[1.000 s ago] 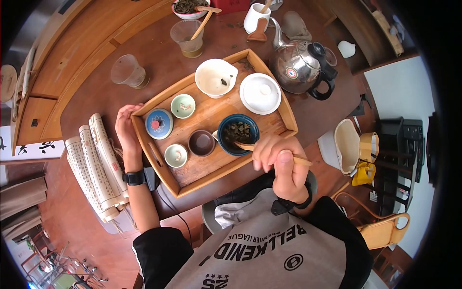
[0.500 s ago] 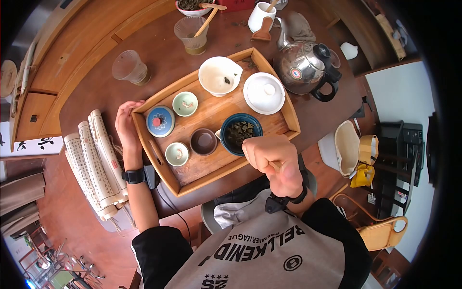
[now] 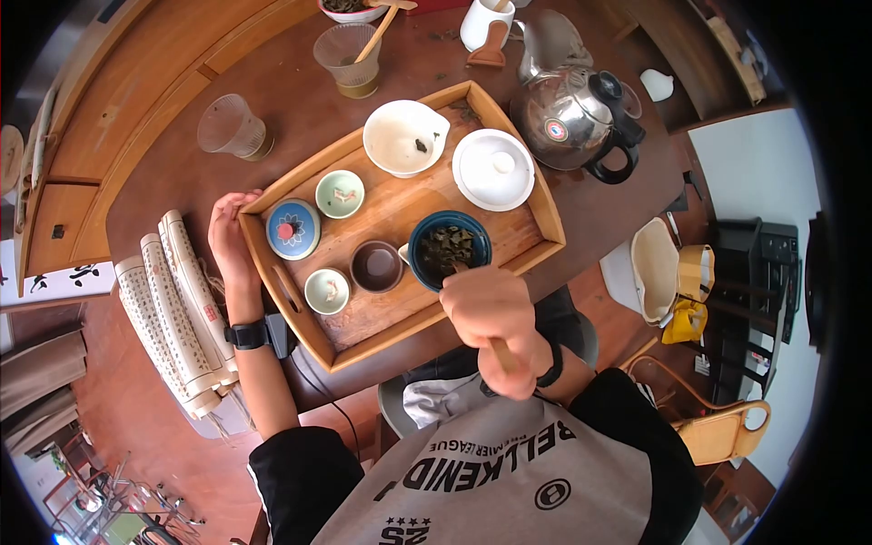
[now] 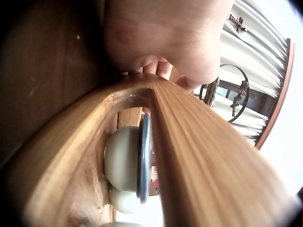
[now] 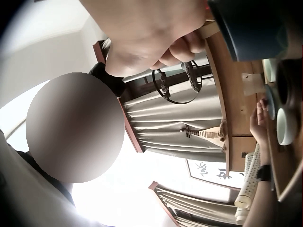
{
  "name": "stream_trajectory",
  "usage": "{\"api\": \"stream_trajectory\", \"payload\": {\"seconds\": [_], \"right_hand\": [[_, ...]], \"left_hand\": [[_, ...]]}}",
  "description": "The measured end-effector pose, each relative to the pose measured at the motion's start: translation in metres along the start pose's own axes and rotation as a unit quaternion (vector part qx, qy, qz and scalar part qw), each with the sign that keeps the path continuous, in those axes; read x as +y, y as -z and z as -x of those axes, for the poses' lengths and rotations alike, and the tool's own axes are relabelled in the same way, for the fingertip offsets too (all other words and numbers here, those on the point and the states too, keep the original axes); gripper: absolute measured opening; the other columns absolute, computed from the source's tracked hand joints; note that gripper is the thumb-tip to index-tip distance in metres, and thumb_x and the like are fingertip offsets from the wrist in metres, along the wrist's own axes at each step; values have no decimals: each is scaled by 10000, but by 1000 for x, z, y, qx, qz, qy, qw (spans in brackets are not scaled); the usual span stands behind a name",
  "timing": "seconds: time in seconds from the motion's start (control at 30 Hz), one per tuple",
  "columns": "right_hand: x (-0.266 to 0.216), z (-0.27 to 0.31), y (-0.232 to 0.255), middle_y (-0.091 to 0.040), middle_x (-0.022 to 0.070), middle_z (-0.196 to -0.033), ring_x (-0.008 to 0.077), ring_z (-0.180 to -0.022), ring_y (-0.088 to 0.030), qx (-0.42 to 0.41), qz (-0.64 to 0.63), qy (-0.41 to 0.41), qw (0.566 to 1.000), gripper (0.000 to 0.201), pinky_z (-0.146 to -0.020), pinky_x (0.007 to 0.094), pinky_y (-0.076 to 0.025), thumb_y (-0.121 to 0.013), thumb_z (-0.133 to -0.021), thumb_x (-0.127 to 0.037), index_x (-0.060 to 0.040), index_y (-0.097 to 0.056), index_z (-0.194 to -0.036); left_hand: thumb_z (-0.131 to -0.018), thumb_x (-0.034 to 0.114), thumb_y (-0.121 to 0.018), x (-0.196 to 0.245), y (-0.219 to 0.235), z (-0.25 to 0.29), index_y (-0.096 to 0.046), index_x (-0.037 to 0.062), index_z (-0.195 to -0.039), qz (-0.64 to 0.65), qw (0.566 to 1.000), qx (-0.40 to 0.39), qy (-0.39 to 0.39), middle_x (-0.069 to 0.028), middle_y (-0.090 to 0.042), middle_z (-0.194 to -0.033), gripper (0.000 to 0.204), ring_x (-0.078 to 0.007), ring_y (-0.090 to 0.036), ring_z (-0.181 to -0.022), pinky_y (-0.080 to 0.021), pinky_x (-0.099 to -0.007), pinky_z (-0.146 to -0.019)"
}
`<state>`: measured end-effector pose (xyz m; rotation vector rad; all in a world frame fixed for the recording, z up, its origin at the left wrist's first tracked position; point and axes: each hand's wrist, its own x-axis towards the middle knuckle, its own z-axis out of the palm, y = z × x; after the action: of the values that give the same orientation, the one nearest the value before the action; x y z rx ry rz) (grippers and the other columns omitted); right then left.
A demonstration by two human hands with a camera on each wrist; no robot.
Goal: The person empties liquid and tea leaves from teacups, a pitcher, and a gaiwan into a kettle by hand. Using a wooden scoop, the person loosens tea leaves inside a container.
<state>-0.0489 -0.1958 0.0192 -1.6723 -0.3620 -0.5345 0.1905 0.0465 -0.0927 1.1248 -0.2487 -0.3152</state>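
A wooden tray bears tea ware, and my left hand holds its left corner with the fingers bent round the edge. In the left wrist view the slotted tray wall stands close below that hand. My right hand grips a wooden spoon, whose shaft sticks out at the wrist side. Its lower end reaches into a dark blue teapot with tea leaves inside; the fist hides the pot's near rim. The pot's blue lid rests on a pale green cup at the tray's left.
Also on the tray are two pale green cups, a brown cup, a white pouring bowl and a white lidded bowl. Beyond it stand a steel kettle and two clear plastic cups. Bamboo scrolls lie left.
My right hand has turned over and shifted left and nearer to me, still gripping the spoon at the teapot. The left hand stays at the tray's corner.
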Motion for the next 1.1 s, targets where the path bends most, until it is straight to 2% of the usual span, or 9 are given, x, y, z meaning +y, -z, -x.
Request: {"api": "stream_trajectory", "payload": {"seconds": [0.03, 0.13, 0.27, 0.3, 0.33, 0.43, 0.67, 0.77, 1.1], "right_hand": [[3, 7, -2, -311, 34, -561, 227, -459, -321, 10, -29, 3, 1000, 616, -437, 341, -215, -511, -822, -620, -99, -283, -583], [5, 13, -6, -296, 39, -563, 227, -465, -303, 49, -43, 9, 998, 632, -440, 338, -211, -497, -831, -632, -89, -291, -580], [-5, 7, 0, -285, 36, -549, 205, -461, -298, 89, -66, -33, 993, 684, -438, 332, -199, -406, -921, -659, -79, -299, -576], [-7, 4, 1, -304, 28, -531, 183, -444, -293, 105, -77, -6, 992, 627, -433, 321, -198, -370, -996, -543, -78, -309, -580], [-8, 3, 1, -304, 28, -531, 183, -444, -293, 104, -76, -6, 992, 627, -433, 321, -198, -370, -996, -543, -78, -309, -580], [-8, 1, 1, -343, 20, -509, 158, -399, -286, 152, -155, 52, 975, 500, -405, 310, -204, -356, -1037, -306, -83, -344, -590], [-1, 2, 2, -332, 22, -501, 158, -388, -280, 148, -177, 77, 970, 476, -387, 308, -199, -362, -1032, -281, -81, -347, -600], [0, 3, 5, -324, 21, -500, 162, -384, -275, 121, -162, 74, 976, 477, -383, 310, -198, -354, -1032, -271, -83, -331, -594], [-4, 5, 0, -287, 24, -492, 163, -375, -267, 120, -141, 70, 980, 553, -380, 318, -172, -329, -1034, -375, -85, -286, -565]], "left_hand": [[-965, 177, -432, 0, 0, 0, -564, -15, -1063, -7, 1000, 4, -2, -162, -649, -1019, 253, -299, -577, -1091, -397, -411, -1037], [-965, 179, -431, 1, -1, 0, -565, -17, -1065, 1, 1000, -6, -1, -165, -650, -1021, 258, -299, -578, -1091, -393, -409, -1040], [-963, 178, -433, 1, 0, 0, -566, -18, -1063, 4, 1000, -5, -1, -169, -648, -1018, 257, -297, -576, -1091, -389, -407, -1042], [-963, 178, -433, 1, 0, 0, -566, -18, -1063, 4, 1000, -6, -1, -169, -648, -1018, 257, -297, -576, -1091, -389, -407, -1042], [-963, 178, -433, 2, -1, 0, -565, -18, -1065, 4, 1000, -6, 0, -168, -646, -1019, 257, -296, -575, -1090, -389, -406, -1042], [-963, 176, -430, 1, -1, 1, -562, -19, -1067, 3, 1000, -11, -4, -166, -643, -1022, 257, -292, -574, -1089, -389, -405, -1041], [-969, 163, -422, 1, -1, 0, -559, -22, -1066, -7, 1000, -10, -7, -157, -641, -1023, 250, -285, -575, -1087, -393, -397, -1037], [-971, 164, -423, 0, 1, -1, -558, -20, -1068, -6, 1000, -14, -9, -155, -641, -1024, 248, -284, -574, -1089, -393, -397, -1037], [-972, 191, -434, 0, 1, 0, -561, -17, -1069, 8, 1000, -12, -4, -158, -644, -1035, 262, -283, -573, -1095, -395, -397, -1034]]}}
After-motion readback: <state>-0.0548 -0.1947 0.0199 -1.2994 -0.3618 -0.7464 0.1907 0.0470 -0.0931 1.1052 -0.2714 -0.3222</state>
